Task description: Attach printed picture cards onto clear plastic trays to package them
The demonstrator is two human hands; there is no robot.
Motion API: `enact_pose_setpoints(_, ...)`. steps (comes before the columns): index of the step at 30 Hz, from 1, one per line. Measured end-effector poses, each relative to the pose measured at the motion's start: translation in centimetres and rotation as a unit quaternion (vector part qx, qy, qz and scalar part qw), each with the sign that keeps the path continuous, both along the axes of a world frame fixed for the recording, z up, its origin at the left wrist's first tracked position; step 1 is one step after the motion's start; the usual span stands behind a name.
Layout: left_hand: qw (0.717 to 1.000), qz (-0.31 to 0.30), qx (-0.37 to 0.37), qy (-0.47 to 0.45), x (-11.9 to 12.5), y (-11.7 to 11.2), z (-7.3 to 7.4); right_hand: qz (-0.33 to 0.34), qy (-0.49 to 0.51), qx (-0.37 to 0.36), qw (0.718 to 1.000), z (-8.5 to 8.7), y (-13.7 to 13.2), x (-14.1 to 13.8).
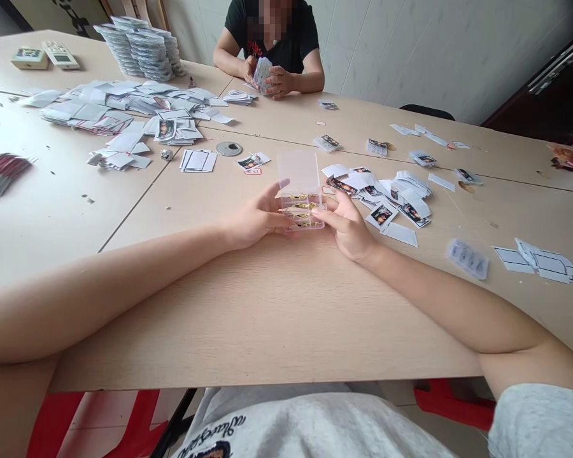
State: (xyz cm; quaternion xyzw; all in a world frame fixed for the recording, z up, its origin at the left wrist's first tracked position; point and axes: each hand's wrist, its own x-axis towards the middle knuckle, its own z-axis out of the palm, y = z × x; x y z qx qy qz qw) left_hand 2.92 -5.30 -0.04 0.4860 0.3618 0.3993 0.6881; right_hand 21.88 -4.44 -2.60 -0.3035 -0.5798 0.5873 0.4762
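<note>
clear plastic box with gold bits inside sits on the pale wood-grain table, pinched between both hands: left hand has its fingers together against one side, right hand presses its fingertips on the other. glossy photo cards lie just beside, print too small to read.

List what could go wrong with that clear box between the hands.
The clear plastic box is held only at its sides by the left hand and right hand, so it might slip and spill the gold pieces. The loose printed cards beside the right hand could get knocked.
</note>
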Motion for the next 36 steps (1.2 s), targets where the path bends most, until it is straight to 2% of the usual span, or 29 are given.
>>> enact_pose_setpoints(7, 1.0, 0.011, -0.013, -0.024, -0.14, 0.28, -0.03, 0.018, -0.002, 0.009, 1.0, -0.22, 0.08, 0.16)
enact_pose_setpoints(17, 0.999, -0.012, -0.003, -0.04, -0.28, 0.57, -0.64, -0.015, -0.072, 0.002, 0.997, -0.02, -0.06, 0.13)
enact_pose_setpoints(25, 0.999, -0.013, -0.001, -0.034, -0.13, 0.25, -0.03, -0.017, -0.052, -0.005, 0.998, 0.01, -0.1, 0.0)
enact_pose_setpoints(30, 0.999, -0.029, 0.024, -0.023, -0.32, 0.36, -0.02, -0.051, -0.046, -0.032, 0.997, 0.24, -0.05, -0.1)
enact_pose_setpoints(36, 0.998, -0.035, 0.044, -0.016, -0.39, 0.24, -0.1, -0.074, -0.028, -0.03, 0.996, -0.21, 0.3, 0.13)
